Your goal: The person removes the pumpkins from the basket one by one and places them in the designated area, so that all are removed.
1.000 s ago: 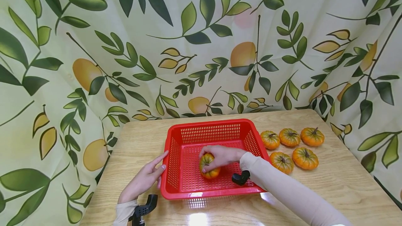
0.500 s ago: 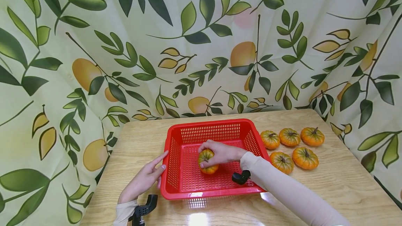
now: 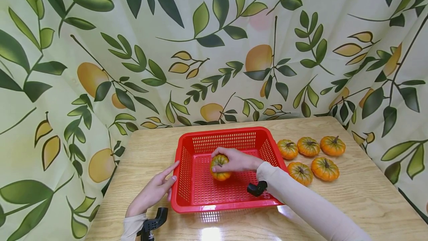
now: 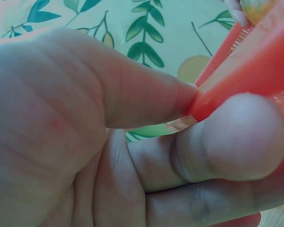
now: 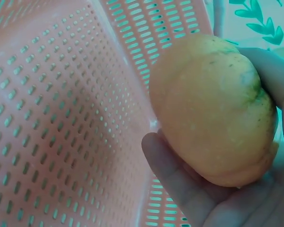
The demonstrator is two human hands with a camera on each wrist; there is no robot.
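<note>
My right hand (image 3: 235,160) grips a small orange and green pumpkin (image 3: 219,177) inside the red plastic basket (image 3: 200,209). Fingers and thumb lie around its sides, with the stem between them. From the right wrist view, the pumpkin (image 5: 208,113) shows its smooth orange underside, held close over the perforated basket floor. At the basket's left side, my left hand (image 3: 155,189) has its fingers extended. Its index fingertip touches the rim (image 4: 236,75) in the left wrist view, while the thumb points toward the same wall.
Several more pumpkins (image 3: 325,169) sit in two rows on the wooden table (image 3: 374,192), right of the basket. The right forearm crosses the basket's right front corner. A leaf-patterned cloth (image 3: 214,66) hangs behind the table.
The right hand has moved the pumpkin a little away from me and slightly left within the basket. The left hand has stayed at the rim.
</note>
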